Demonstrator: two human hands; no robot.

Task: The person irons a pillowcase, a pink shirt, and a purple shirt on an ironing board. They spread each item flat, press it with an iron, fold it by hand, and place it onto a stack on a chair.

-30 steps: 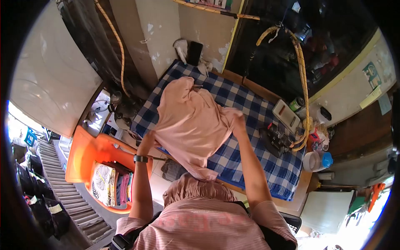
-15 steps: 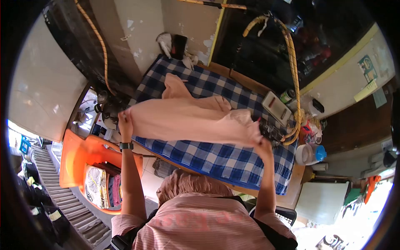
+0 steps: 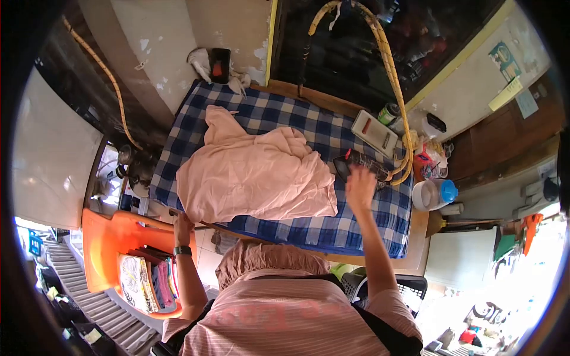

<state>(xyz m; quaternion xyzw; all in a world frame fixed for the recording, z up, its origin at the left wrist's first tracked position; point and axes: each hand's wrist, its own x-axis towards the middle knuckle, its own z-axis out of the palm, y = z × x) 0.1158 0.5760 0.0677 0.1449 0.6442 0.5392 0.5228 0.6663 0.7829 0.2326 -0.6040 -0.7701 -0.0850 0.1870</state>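
A pale pink garment [image 3: 255,175] lies loosely spread and wrinkled on a blue-and-white checked cloth [image 3: 297,231] covering the table. My left hand [image 3: 183,226] is low at the table's near edge, beside the garment's near left corner. Its fingers look curled, but what they hold is hidden. My right hand [image 3: 360,188] is right of the garment, at the near side of a dark clothes iron [image 3: 356,161]. Motion blur hides whether its fingers close round the iron.
A yellow wrapped hose [image 3: 392,65] arches down behind the iron. A white tray [image 3: 374,133], a can [image 3: 389,113] and a blue-lidded container [image 3: 436,194] stand at the right. An orange chair [image 3: 107,243] at left holds folded clothes [image 3: 148,279].
The pink garment, stretched between both hands before, now lies on the table. My left hand has let go of its raised edge and dropped lower; my right hand has moved to the iron.
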